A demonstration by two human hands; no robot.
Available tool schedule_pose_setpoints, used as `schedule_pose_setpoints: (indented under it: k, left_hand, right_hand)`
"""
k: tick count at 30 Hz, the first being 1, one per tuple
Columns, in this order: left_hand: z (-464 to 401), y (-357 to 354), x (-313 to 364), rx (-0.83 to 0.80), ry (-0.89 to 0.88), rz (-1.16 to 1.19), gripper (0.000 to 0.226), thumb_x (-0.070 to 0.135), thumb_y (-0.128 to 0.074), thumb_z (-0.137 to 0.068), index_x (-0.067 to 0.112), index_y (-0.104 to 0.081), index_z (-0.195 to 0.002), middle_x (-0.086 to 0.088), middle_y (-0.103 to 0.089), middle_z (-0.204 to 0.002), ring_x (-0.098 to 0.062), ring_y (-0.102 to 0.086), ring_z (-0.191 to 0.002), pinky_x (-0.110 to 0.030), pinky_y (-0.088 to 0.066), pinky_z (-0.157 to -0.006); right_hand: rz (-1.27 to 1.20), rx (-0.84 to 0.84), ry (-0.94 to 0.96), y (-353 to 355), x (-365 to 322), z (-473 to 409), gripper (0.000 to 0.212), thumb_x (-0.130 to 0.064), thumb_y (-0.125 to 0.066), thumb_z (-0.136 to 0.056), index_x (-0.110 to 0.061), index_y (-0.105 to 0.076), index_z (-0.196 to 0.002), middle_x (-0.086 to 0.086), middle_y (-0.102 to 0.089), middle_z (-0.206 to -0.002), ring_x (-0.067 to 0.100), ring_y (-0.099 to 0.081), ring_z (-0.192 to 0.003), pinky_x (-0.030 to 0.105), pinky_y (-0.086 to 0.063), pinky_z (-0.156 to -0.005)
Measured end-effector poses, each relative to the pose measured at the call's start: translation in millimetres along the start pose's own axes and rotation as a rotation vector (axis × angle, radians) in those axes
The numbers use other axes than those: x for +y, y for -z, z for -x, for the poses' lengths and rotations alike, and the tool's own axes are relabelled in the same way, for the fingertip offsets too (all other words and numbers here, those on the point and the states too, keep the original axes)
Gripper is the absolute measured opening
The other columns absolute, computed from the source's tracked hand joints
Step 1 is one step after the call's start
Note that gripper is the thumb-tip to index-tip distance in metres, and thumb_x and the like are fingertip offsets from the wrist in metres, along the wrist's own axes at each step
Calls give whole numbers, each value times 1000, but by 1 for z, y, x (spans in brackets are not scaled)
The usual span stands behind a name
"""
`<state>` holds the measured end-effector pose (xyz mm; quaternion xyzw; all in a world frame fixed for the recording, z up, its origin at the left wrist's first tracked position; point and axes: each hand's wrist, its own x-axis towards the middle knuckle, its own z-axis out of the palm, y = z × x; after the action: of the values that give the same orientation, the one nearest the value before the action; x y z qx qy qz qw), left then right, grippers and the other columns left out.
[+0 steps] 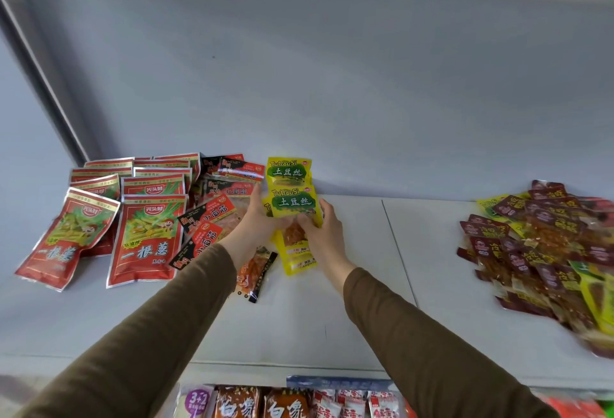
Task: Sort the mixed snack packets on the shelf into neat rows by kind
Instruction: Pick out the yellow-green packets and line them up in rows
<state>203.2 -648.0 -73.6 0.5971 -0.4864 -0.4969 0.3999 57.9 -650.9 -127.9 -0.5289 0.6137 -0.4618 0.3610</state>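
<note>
Gripping a yellow packet (294, 203) printed "TuDouSi" over green-backed 土豆丝, both hands meet at the back of the white shelf (358, 284): the left hand (257, 221) clasps its left edge, the right hand (320, 228) pinches its lower right corner. A second packet (288, 171) of the same kind stands just behind, against the wall, and more yellow ones (297, 256) lie under the hands. To the left sit rows of red bags (146, 238) marked 一根葱, then black-and-red packs (212, 215) reading 小面筋 (one orange sachet (255, 271) lies loose by the left wrist). Well apart on the right lies a mixed heap (545, 251) of maroon and yellow packets, its writing too blurred to read.
</note>
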Motion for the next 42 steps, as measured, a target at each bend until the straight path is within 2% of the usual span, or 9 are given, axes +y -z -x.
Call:
schedule_pose_setpoints:
  k: [2,7,12,18,24,26,30,35,42]
  left_hand:
    - [2,1,0,-4,3,-7,115,2,-78,-88,27,3,-165,-8,-47,-148,-33,-56,-132,-45,-51,-102]
    - [5,3,0,16,-25,-26,109,4,-76,-91,28,0,-165,-12,-36,-163,-32,-42,-144,-42,-43,-106]
    - [5,1,-1,19,-98,-40,109,6,-79,-89,22,-3,-166,-9,-37,-161,-17,-43,-132,-39,-39,-110]
    - [2,-6,-6,126,-246,-448,100,32,-80,-89,25,-14,-164,-6,-11,-172,-28,-9,-158,-52,-18,-125]
    - [9,-24,-5,166,-293,-556,89,35,-75,-93,26,-21,-163,-8,-2,-173,-32,-2,-158,-55,-14,-125]
    - [12,-35,-2,169,-305,-568,88,34,-75,-92,25,-23,-162,-10,-4,-172,-33,-4,-158,-54,-14,-125]
    - [19,-68,9,184,-323,-561,86,28,-76,-91,23,-26,-161,-9,-8,-171,-31,-7,-157,-49,-15,-124]
    - [24,-141,25,167,-375,-561,86,25,-78,-90,16,-29,-160,-15,-17,-169,-30,-10,-157,-46,-13,-125]
    - [42,-274,42,75,-406,-641,81,31,-76,-91,18,-33,-159,-15,-23,-168,-31,-14,-156,-43,-14,-125]
  right_hand:
    - [9,9,7,-4,12,-4,66,-64,-58,-78,-38,-49,-138,-13,-65,-127,21,-59,-123,49,-54,-100]
    - [-1,31,8,2,12,2,66,-63,-54,-77,-38,-48,-139,-10,-64,-129,22,-58,-123,49,-52,-102]
    - [1,18,34,8,8,6,64,-60,-56,-79,-41,-47,-139,-11,-64,-129,21,-57,-124,47,-52,-103]
    - [58,-49,34,27,0,11,75,-66,-58,-78,-38,-45,-146,-5,-62,-136,24,-55,-129,48,-48,-106]
    - [-22,-148,-30,47,-3,21,60,-40,-62,-94,-28,-45,-150,-10,-59,-127,17,-58,-124,44,-46,-111]
    - [-24,-191,-29,51,0,24,66,-42,-62,-92,-29,-42,-153,-7,-60,-138,18,-57,-130,46,-45,-112]
    - [-3,-270,-28,80,3,30,70,-35,-60,-101,-24,-26,-162,2,-32,-166,20,-34,-151,43,-31,-122]
    - [200,-169,73,175,15,27,68,-34,-58,-103,-21,-26,-162,3,-34,-165,22,-35,-150,34,-30,-118]
    - [776,-93,337,325,48,29,59,-36,-57,-102,-16,-40,-155,7,-43,-158,29,-39,-144,42,-30,-119]
